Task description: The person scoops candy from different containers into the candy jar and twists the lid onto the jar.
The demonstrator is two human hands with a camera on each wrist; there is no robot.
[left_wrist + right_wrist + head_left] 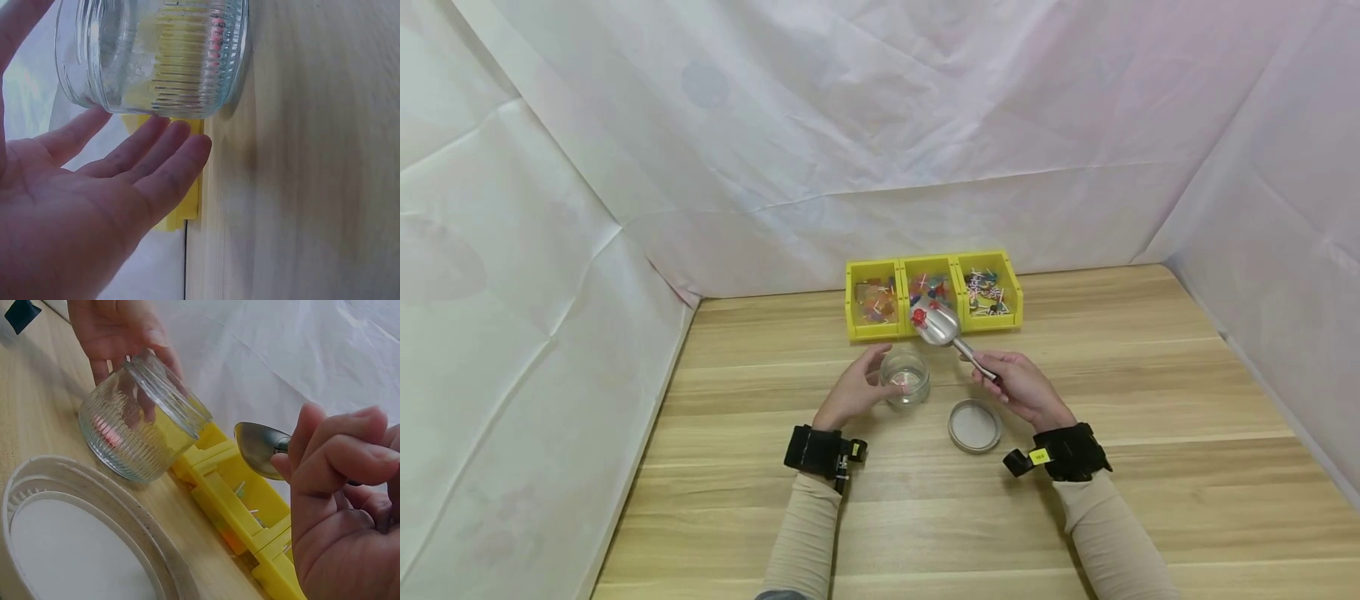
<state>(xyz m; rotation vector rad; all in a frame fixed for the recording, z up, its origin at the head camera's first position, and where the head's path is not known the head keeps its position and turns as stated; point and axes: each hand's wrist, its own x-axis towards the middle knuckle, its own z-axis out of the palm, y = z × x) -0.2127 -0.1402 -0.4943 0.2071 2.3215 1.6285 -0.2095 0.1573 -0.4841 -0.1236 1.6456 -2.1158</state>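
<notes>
The wooden table (pixel 1150 467) carries a yellow three-compartment bin (pixel 933 294) at its far edge, against the white sheet backdrop, with small coloured pieces in each compartment. Nearer the person stands a ribbed glass jar (pixel 906 377), upright and open-mouthed, with a red piece or two at its bottom; its white lid (pixel 974 425) lies flat on the table just to the right and a little nearer. The left hand (pixel 854 390) is beside the jar on its left — fingers straight and relaxed, fingertips (pixel 181 140) at the glass, steadying rather than gripping it as far as the wrist view shows. The right hand (pixel 1019 385) is curled round the handle of a metal scoop (pixel 937 324), whose long axis runs from the hand up and to the left, so the bowl sits over the front edge of the middle compartment with a red piece in it. The jar mouth lies below and slightly left of the scoop's bowl — between the two hands, nearer the left hand, which touches it, while the scoop's bowl is raised above it and apart.
</notes>
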